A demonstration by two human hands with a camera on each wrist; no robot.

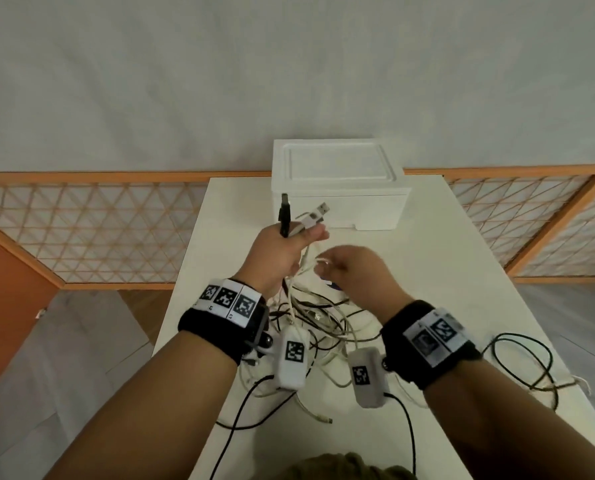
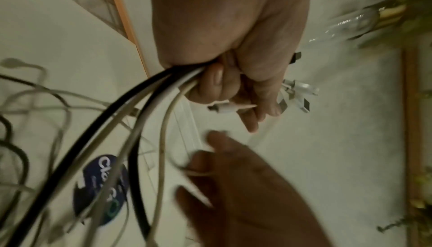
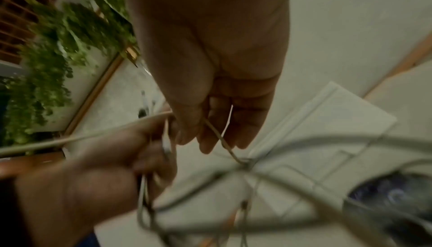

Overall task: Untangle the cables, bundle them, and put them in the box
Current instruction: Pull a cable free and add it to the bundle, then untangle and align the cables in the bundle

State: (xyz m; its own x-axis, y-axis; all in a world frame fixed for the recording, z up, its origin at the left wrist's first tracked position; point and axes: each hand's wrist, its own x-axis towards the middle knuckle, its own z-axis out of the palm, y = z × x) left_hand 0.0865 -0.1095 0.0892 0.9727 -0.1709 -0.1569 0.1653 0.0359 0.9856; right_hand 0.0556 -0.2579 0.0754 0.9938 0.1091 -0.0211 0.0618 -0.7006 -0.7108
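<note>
My left hand [image 1: 301,237], raised above the table, grips a bunch of cable ends; a black USB plug [image 1: 284,209] and a white USB plug [image 1: 315,216] stick up out of the fist. The left wrist view shows black and white cables [image 2: 161,86] running down from my left hand [image 2: 222,88]. Just to the right, my right hand [image 1: 325,266] pinches a thin white cable [image 3: 218,132] between thumb and fingers. The cable tangle [image 1: 318,322] lies below both hands. The white box [image 1: 337,181] stands at the table's far end with its lid on.
A black cable loop [image 1: 523,367] lies near the right edge of the white table [image 1: 445,271]. A round dark blue sticker [image 2: 100,190] sits on the table under the cables. A wooden lattice railing [image 1: 98,230] runs behind the table.
</note>
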